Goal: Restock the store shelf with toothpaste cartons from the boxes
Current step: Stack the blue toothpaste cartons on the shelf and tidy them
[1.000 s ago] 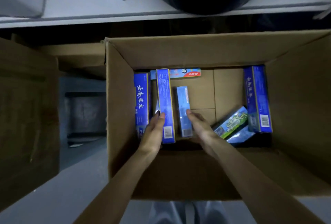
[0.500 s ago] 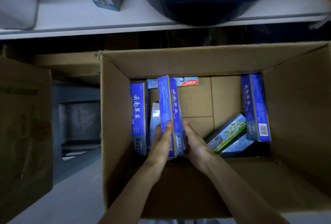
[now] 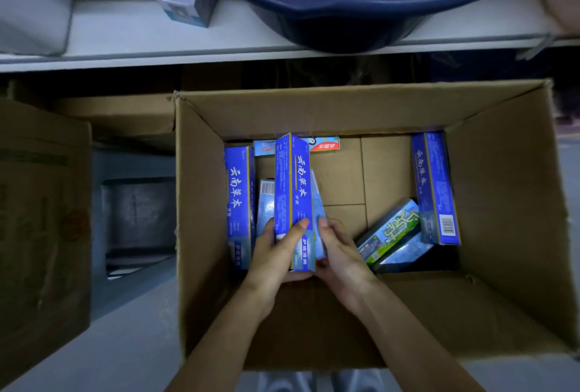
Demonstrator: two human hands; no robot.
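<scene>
Hands, left (image 3: 276, 253) and right (image 3: 340, 253), clasped a blue carton (image 3: 293, 197) printed 云南草本 near the cardboard box's (image 3: 201, 203) left wall.

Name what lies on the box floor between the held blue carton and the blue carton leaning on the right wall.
In the head view, mostly bare cardboard floor; near the front, a tilted green-and-white carton lies between the held blue carton and the right-wall blue carton.
</scene>
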